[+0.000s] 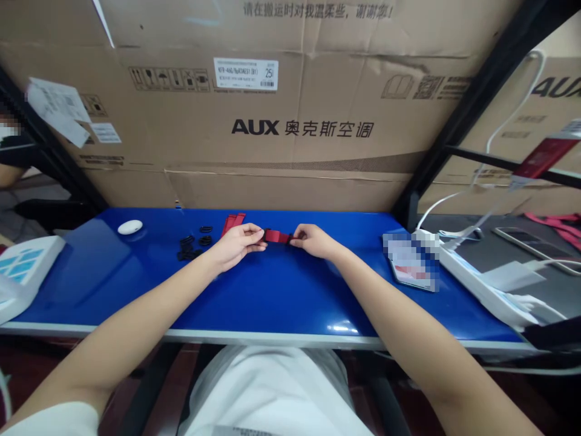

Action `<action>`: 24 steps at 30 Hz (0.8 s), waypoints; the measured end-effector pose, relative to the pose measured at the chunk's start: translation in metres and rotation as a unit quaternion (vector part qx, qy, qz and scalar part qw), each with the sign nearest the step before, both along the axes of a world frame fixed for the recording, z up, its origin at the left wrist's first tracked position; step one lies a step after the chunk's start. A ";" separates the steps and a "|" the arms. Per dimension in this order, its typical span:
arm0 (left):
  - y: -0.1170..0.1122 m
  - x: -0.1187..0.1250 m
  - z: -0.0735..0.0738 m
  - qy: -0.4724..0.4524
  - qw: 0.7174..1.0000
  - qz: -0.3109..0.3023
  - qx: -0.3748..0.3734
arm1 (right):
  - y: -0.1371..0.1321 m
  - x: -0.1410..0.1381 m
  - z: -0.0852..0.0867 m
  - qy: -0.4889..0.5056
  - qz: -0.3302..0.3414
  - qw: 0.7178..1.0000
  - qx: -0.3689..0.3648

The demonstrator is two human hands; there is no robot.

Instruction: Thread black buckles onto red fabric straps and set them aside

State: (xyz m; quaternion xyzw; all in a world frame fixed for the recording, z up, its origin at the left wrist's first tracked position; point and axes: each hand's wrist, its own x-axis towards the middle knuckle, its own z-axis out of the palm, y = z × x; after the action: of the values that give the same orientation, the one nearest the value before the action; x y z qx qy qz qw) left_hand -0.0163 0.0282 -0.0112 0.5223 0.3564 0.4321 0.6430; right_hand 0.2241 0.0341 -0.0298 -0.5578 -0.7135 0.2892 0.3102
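Between my two hands a short red webbing strap (276,236) is stretched across the blue table, with a dark buckle at each end. My left hand (240,245) pinches the left end, where the black buckle (266,234) partly shows. At the opposite end, the fingers of my right hand (313,238) close round the dark piece, mostly hidden by them. Behind my left hand lie more red straps (233,223). Several loose black plastic buckles (190,249) are scattered left of my left wrist.
On the blue table (290,297) are a white oval object (130,227) at left and a phone (411,263) at right. A white power strip (476,281) with cables runs along the right edge. Cardboard (195,133) walls the back between black frame posts. A white device (27,272) stands far left.
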 end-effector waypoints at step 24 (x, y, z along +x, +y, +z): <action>-0.024 0.014 0.008 0.002 0.997 -0.027 0.065 | -0.039 -0.020 0.031 0.266 0.140 0.953 -0.023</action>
State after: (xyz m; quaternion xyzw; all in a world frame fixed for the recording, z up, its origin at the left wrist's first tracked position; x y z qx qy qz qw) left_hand -0.0025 0.0039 -0.0034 0.5735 0.3142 0.4359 0.6183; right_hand 0.2040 -0.0048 0.0011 -0.3616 -0.6695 0.4838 0.4324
